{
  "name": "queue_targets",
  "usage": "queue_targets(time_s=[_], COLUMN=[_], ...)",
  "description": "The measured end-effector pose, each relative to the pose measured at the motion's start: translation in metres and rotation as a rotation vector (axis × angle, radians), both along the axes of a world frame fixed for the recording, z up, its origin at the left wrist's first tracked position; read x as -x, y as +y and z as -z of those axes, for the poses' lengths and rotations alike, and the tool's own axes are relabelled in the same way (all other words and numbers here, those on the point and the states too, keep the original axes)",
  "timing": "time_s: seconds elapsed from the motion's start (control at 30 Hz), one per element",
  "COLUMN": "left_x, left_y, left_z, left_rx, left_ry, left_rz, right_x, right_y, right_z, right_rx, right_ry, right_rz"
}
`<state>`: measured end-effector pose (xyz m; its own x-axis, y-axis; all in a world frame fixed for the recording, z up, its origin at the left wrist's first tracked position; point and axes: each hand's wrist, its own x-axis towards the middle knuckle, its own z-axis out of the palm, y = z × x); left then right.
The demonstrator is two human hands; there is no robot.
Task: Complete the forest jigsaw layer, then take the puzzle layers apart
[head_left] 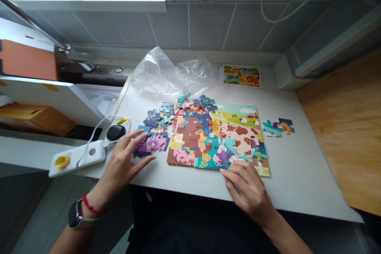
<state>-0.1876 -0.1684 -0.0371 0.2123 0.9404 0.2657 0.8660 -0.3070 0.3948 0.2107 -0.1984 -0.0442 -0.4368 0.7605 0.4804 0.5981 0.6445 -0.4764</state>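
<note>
My left hand [123, 161] is open, thumb and fingers apart, with its fingertips over a pile of loose puzzle pieces [156, 141] in blue and purple. My right hand [245, 184] is closed at the lower edge of a farm-scene puzzle board [248, 110]; whatever its curled fingers hold is hidden. On top of that board lies a partly joined puzzle with a brown bear [193, 131] and a white rabbit [222, 147]. More loose pieces [205, 103] are heaped at the board's upper left. A few joined pieces [278, 127] lie apart, right of the board.
Crumpled clear plastic [166, 72] lies behind the puzzle, beside a small printed picture card [240, 76]. To the left are a white power strip [79, 158] with a black plug [116, 132] and cable, then a sink with boxes. A wooden panel [342, 127] stands at right.
</note>
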Motion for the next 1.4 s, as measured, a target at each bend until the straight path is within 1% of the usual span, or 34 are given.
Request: queue_targets(time_s=[0.1,0.23,0.37,0.47,0.57,0.67,0.77,0.83,0.9,0.97,1.03,1.1,1.13,1.17,1.23,1.3,1.4], left_x=[0.004,-0.006,-0.015,-0.017,-0.020,-0.030,-0.049,-0.067,-0.087,-0.109,-0.131,-0.148,-0.153,-0.155,-0.153,-0.142,-0.122], left_y=[0.000,-0.001,0.003,0.007,0.009,0.012,0.018,0.023,0.028,0.031,0.034,0.037,0.037,0.037,0.034,0.029,0.018], left_z=[0.011,0.018,0.016,0.012,0.008,0.003,-0.004,-0.009,-0.015,-0.018,-0.019,-0.017,-0.015,-0.012,-0.006,-0.002,0.000], left_rx=[0.068,0.034,0.007,-0.016,-0.077,-0.147,-0.208,-0.249,-0.279,-0.310,-0.337,-0.318,-0.296,-0.273,-0.239,-0.221,-0.184], left_ry=[0.076,0.017,-0.032,-0.026,-0.030,-0.092,-0.178,-0.234,-0.287,-0.350,-0.410,-0.422,-0.409,-0.390,-0.356,-0.330,-0.266], left_rz=[0.057,0.061,0.047,0.045,0.018,-0.007,-0.026,-0.034,-0.009,0.036,0.082,0.124,0.136,0.139,0.128,0.103,0.099], right_x=[0.000,-0.001,-0.001,-0.002,-0.003,-0.002,0.003,0.008,0.013,0.016,0.017,0.017,0.017,0.018,0.021,0.023,0.025], right_y=[0.002,0.003,0.002,0.002,0.003,0.002,0.002,0.005,0.014,0.028,0.047,0.066,0.074,0.081,0.092,0.098,0.101], right_z=[0.000,0.001,0.002,0.002,0.004,0.005,-0.001,-0.011,-0.023,-0.034,-0.039,-0.039,-0.037,-0.034,-0.027,-0.019,-0.009], right_rx=[0.001,0.011,0.024,0.020,0.027,0.035,0.077,0.143,0.208,0.268,0.350,0.417,0.414,0.403,0.353,0.308,0.255], right_ry=[-0.001,-0.012,0.003,0.005,0.007,0.014,0.081,0.169,0.239,0.258,0.250,0.223,0.184,0.129,0.006,-0.085,-0.130], right_rz=[-0.002,-0.012,-0.004,-0.008,-0.015,-0.014,-0.015,0.015,0.071,0.109,0.109,0.084,0.065,0.043,-0.007,-0.052,-0.082])
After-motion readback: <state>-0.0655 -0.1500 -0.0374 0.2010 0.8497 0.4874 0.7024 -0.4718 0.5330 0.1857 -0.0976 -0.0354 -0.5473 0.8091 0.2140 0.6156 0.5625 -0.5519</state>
